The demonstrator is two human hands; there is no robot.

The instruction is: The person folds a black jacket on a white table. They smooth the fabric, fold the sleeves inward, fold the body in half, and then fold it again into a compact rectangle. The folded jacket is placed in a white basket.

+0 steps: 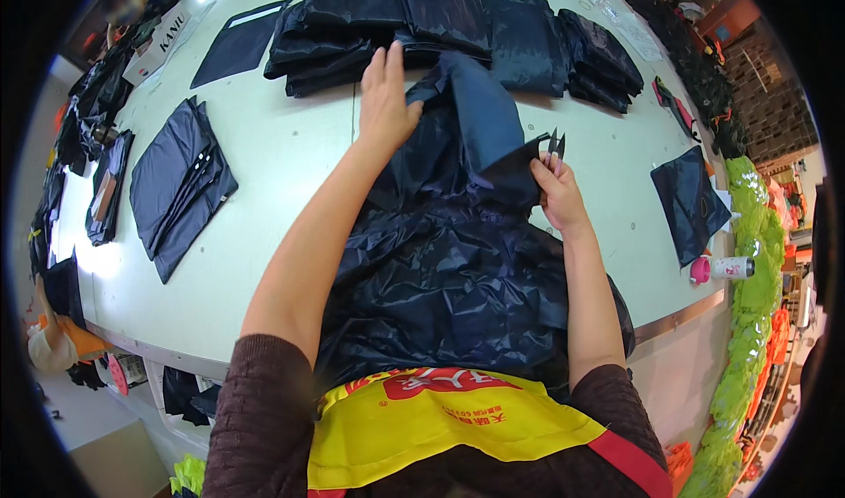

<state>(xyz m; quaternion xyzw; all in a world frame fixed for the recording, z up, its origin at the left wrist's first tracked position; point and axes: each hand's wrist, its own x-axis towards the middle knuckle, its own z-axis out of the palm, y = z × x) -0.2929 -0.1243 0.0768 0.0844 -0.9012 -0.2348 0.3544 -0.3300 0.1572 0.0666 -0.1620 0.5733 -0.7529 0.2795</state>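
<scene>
A dark navy garment (449,273) of shiny, crinkled fabric lies in front of me, from the table down over its near edge against my yellow apron (440,436). Its far part stands up as a loose blue-black flap (484,115). At the flap's right corner, my right hand (561,194) pinches the cloth edge and also holds small dark thread snips (557,143), blades pointing away from me. My left hand (383,102) is open at the garment's far left side, fingers stretched toward the folded stacks; whether it touches the cloth is unclear.
Stacks of folded dark garments (352,5) line the back of the white table (282,163). More folded dark pieces (180,185) lie left, another (687,203) right, near a tumbler (731,267). Bright yellow-green garments (748,260) hang beyond the right edge. Another person's arm (51,331) shows far left.
</scene>
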